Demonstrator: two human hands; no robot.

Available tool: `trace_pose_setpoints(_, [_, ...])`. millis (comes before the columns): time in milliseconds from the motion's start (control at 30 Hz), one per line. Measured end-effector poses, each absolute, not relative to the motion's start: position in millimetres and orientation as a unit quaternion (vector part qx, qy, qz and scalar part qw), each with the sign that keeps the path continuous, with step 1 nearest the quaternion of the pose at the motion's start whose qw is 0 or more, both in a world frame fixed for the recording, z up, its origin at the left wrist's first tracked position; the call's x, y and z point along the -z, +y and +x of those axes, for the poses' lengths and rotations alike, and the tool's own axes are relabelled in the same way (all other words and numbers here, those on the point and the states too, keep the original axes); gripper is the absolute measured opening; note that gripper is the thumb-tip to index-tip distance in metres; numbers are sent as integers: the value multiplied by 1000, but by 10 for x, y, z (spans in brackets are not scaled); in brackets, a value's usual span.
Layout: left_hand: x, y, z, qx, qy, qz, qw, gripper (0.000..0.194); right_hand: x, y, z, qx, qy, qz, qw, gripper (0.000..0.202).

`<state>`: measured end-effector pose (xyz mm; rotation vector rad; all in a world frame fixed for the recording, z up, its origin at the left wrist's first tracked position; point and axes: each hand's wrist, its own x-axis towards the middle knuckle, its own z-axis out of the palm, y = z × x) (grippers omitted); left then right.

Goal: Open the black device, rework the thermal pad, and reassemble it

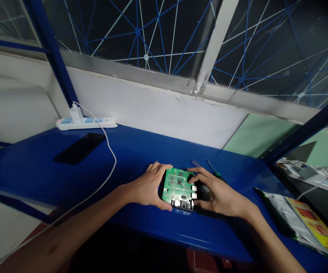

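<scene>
A green circuit board (177, 189) with chips and metal ports is held just above the blue tabletop, near its front edge. A dark edge shows beneath the board, but I cannot tell whether it is a case. My left hand (148, 185) is closed around the board's left side, its thumb at the near left corner. On the opposite side, my right hand (216, 191) grips the board, with fingers at its upper right and the thumb by the ports. Behind the right hand lies a screwdriver (217, 174), its handle partly hidden.
A blue table (135, 148) carries a black phone (80, 148) and a white power strip (107, 122) with a charger (76, 113). The charger's white cable (113, 159) trails across the left side. At right lies a silver and yellow packet (306, 220). A thin tool shaft (195, 163) shows behind the board.
</scene>
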<state>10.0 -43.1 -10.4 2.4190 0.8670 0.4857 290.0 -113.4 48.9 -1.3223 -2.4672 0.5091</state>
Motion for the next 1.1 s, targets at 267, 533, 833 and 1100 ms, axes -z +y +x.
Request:
trace_pose_setpoints(267, [1, -474, 123, -133, 358, 881, 277, 132, -425, -1096, 2880, -143, -864, -444, 188, 49])
trace_pose_setpoints(533, [88, -458, 68, -174, 322, 888, 278, 148, -380, -1024, 2971, -159, -829, -484, 231, 49])
trace_pose_setpoints(833, [-153, -329, 122, -232, 272, 902, 241, 114, -341, -960, 2983, -162, -809, -490, 281, 60])
trace_pose_setpoints(1100, [-238, -169, 284, -225, 230, 923, 209, 115, -331, -954, 3010, -142, -801, -496, 303, 66])
